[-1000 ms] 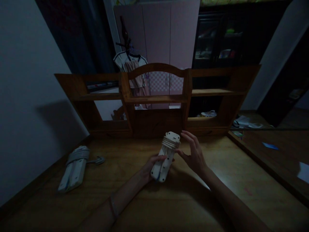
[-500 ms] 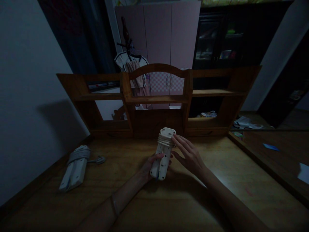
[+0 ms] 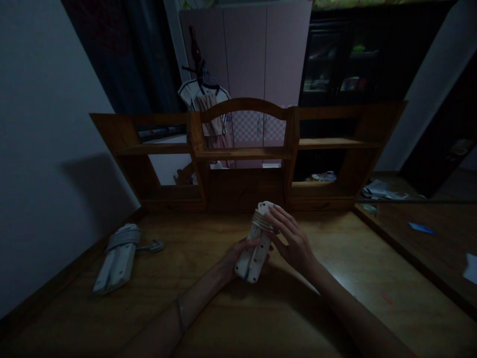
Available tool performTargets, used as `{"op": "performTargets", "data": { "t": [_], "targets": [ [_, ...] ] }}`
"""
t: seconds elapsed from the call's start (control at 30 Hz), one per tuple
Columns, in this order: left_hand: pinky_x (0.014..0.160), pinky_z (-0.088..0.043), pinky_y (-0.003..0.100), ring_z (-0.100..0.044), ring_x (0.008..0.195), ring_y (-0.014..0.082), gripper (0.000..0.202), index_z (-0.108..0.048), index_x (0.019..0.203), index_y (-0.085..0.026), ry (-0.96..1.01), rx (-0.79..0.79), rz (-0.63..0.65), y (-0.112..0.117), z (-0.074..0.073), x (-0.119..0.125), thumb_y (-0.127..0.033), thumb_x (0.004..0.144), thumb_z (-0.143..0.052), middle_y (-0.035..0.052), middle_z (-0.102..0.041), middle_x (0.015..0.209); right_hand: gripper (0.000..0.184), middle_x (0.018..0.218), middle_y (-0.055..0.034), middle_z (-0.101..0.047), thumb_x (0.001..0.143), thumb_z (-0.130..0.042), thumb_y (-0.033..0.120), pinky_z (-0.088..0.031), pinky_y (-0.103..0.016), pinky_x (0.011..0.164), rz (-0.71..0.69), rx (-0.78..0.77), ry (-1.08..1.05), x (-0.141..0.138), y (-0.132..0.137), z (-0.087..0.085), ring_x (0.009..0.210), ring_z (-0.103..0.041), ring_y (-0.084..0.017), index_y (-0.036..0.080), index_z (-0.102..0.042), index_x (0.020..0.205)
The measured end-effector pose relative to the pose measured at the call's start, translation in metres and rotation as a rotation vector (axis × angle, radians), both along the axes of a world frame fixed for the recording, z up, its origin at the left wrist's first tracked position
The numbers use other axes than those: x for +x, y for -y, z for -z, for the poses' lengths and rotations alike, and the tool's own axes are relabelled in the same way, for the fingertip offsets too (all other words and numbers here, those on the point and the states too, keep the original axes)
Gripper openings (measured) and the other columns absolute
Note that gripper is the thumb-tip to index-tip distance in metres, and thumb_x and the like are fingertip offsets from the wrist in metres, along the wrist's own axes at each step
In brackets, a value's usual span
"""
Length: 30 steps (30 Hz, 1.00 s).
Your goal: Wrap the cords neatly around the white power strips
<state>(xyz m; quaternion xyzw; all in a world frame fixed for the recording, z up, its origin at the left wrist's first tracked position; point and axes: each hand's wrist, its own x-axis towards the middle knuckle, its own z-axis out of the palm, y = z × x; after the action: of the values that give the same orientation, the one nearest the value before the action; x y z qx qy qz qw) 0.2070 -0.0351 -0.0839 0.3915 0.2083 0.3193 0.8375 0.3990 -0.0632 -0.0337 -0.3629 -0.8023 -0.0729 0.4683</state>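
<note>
A white power strip point(image 3: 256, 258) is held tilted over the desk, its cord point(image 3: 262, 220) wound in several turns round the upper part. My left hand point(image 3: 234, 256) is closed round the strip's lower half, thumb across its face. Bent over the wound cord and the strip's upper right edge is my right hand point(image 3: 292, 238), fingers closed on the cord; the fingertips are partly hidden. A second white power strip point(image 3: 118, 261) lies at the left on the desk, grey-white cord wrapped round its far end and its plug point(image 3: 154, 246) sticking out to the right.
The wooden desk point(image 3: 179, 298) carries a shelf unit point(image 3: 244, 153) along its back edge. A wall point(image 3: 44, 149) borders the left side. Beyond the desk's raised right edge lie a blue card point(image 3: 421, 228) and a white sheet point(image 3: 471, 268). The room is dim.
The held strip has shifted slightly right and down and tilted more to the right. My right hand's fingers have curled further over its upper end and the cord.
</note>
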Motion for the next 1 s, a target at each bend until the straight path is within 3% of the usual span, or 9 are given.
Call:
{"op": "performTargets", "data": {
  "t": [0.1,0.27,0.4,0.5,0.63,0.73,0.83,1.0],
  "targets": [
    [0.07,-0.052,0.029,-0.066,0.077,0.0191,0.038,-0.062,0.111,-0.007,-0.025,-0.028,-0.043,0.0,-0.001,0.0,-0.034,0.085,-0.061,0.0136,-0.069,0.097,0.041,0.15,-0.0084,-0.034,0.09,-0.054,0.018,-0.039,-0.047,0.109,0.017,-0.065,-0.169,-0.005,0.003,0.0,0.137,-0.035,-0.025,0.024,-0.05,0.131],
    [0.066,-0.053,0.03,-0.066,0.077,0.0195,0.036,-0.063,0.111,-0.008,0.02,-0.021,-0.033,0.001,-0.005,0.001,-0.031,0.084,-0.062,0.0147,-0.068,0.1,0.037,0.146,-0.0096,-0.039,0.089,-0.057,0.02,-0.04,-0.044,0.108,0.022,-0.093,-0.27,-0.006,0.003,0.0,0.134,-0.038,-0.024,0.024,-0.052,0.125],
    [0.067,-0.055,0.034,-0.066,0.077,0.0202,0.037,-0.063,0.111,-0.009,0.038,-0.064,-0.009,0.004,-0.006,-0.001,-0.032,0.082,-0.064,0.0148,-0.068,0.102,0.062,0.146,-0.0108,-0.038,0.08,-0.07,0.029,-0.032,-0.045,0.112,0.044,-0.144,-0.347,-0.001,-0.001,0.0,0.135,-0.036,-0.026,0.024,-0.042,0.136],
    [0.068,-0.055,0.035,-0.066,0.076,0.0205,0.041,-0.062,0.112,-0.01,0.029,-0.053,-0.02,0.003,-0.005,-0.004,-0.031,0.077,-0.069,0.0144,-0.068,0.103,0.08,0.146,-0.0118,-0.039,0.073,-0.076,0.038,-0.03,-0.047,0.113,0.012,-0.329,-0.446,0.003,-0.005,0.002,0.134,-0.037,-0.028,0.023,-0.035,0.14],
    [0.065,-0.054,0.034,-0.066,0.075,0.02,0.041,-0.062,0.112,-0.011,0.023,-0.01,0.069,0.0,-0.003,-0.007,-0.031,0.077,-0.069,0.0151,-0.067,0.108,0.067,0.127,-0.0113,-0.058,0.074,-0.073,0.044,-0.043,-0.043,0.101,-0.192,-0.72,-0.52,0.006,-0.009,0.006,0.117,-0.055,-0.026,0.019,-0.047,0.13],
    [0.061,-0.053,0.031,-0.065,0.073,0.0198,0.044,-0.06,0.115,-0.011,0.013,0.043,0.153,-0.001,-0.003,-0.008,-0.03,0.076,-0.067,0.0148,-0.067,0.104,0.059,0.117,-0.0108,-0.065,0.07,-0.077,0.044,-0.047,-0.04,0.096,-0.319,-0.898,-0.545,0.012,-0.009,0.007,0.107,-0.061,-0.026,0.016,-0.057,0.119],
    [0.06,-0.052,0.03,-0.065,0.073,0.02,0.047,-0.059,0.115,-0.009,0.008,0.088,0.206,0.0,-0.006,-0.008,-0.031,0.074,-0.068,0.0155,-0.067,0.1,0.054,0.114,-0.0099,-0.067,0.069,-0.078,0.042,-0.046,-0.04,0.095,-0.372,-0.972,-0.502,0.021,-0.009,0.004,0.106,-0.062,-0.026,0.016,-0.062,0.113],
    [0.059,-0.053,0.031,-0.065,0.07,0.0202,0.045,-0.061,0.111,-0.009,-0.008,0.084,0.185,0.003,-0.011,-0.007,-0.032,0.074,-0.069,0.0151,-0.066,0.098,0.047,0.108,-0.0087,-0.069,0.073,-0.073,0.048,-0.047,-0.038,0.089,-0.265,-0.904,-0.336,0.027,-0.005,-0.003,0.101,-0.061,-0.027,0.015,-0.066,0.107]
  ]
}}
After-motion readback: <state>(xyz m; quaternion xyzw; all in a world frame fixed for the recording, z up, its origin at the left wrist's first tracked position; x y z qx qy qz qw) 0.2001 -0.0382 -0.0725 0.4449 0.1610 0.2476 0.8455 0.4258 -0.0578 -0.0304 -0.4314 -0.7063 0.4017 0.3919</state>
